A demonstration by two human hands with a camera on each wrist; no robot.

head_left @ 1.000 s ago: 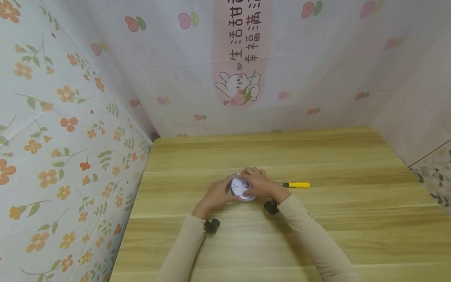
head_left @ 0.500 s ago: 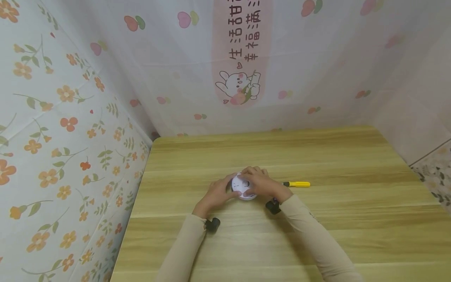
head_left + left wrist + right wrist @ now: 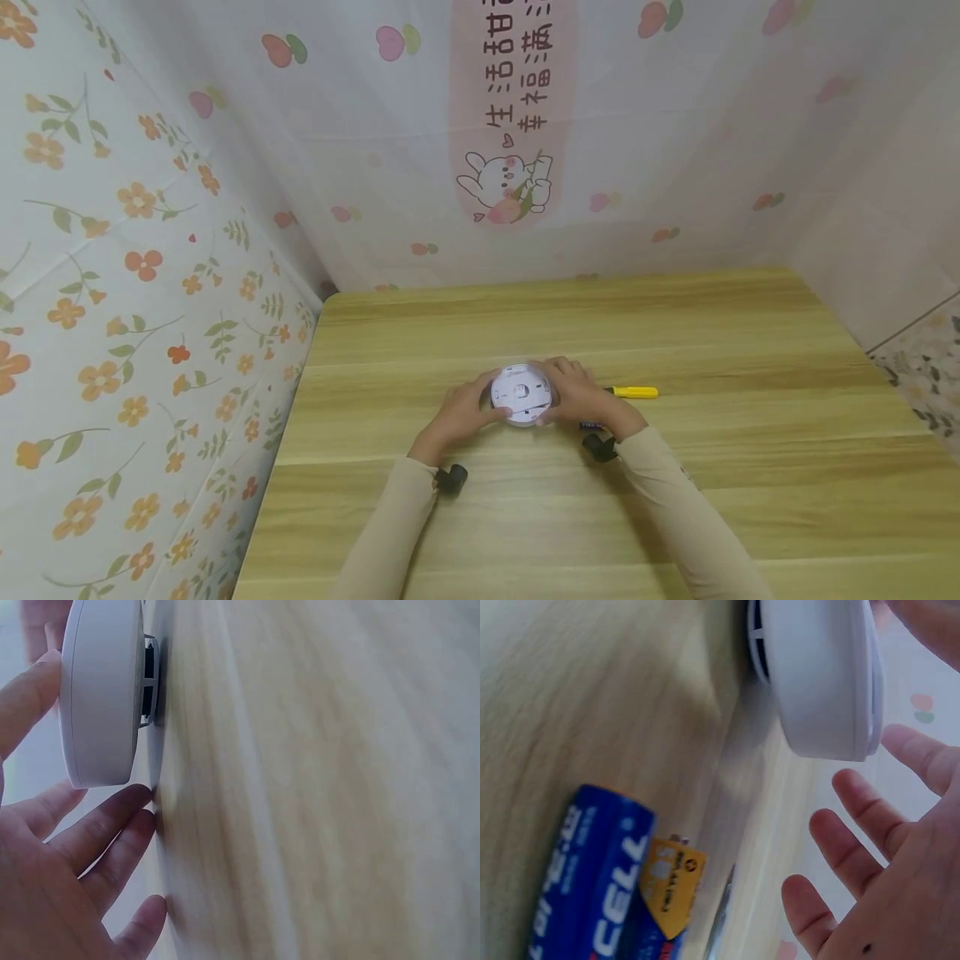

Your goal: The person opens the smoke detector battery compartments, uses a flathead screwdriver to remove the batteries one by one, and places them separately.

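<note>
A round white smoke detector (image 3: 520,388) lies on the table with its flat, marked back face up. Its vented side (image 3: 149,681) points down to the wood. My left hand (image 3: 462,418) holds the detector's left rim, thumb on the upper face and fingers round the far side. At the right rim is my right hand (image 3: 583,400), with its fingers spread and fairly straight. One fingertip (image 3: 900,742) of it is at the edge of the detector, while the other fingers stand apart from it. A slightly raised plate edge (image 3: 875,682) shows on the detector's face.
Two batteries lie beside the right wrist: a blue one (image 3: 592,874) and a yellow-and-blue one (image 3: 667,896). A yellow-handled screwdriver (image 3: 636,392) lies right of the right hand. Patterned curtains (image 3: 360,150) stand behind and left of the wooden table (image 3: 390,333).
My right hand has moved from over the detector's face to its right rim, uncovering the face. The face's markings have turned. My left hand has stayed at the left rim.
</note>
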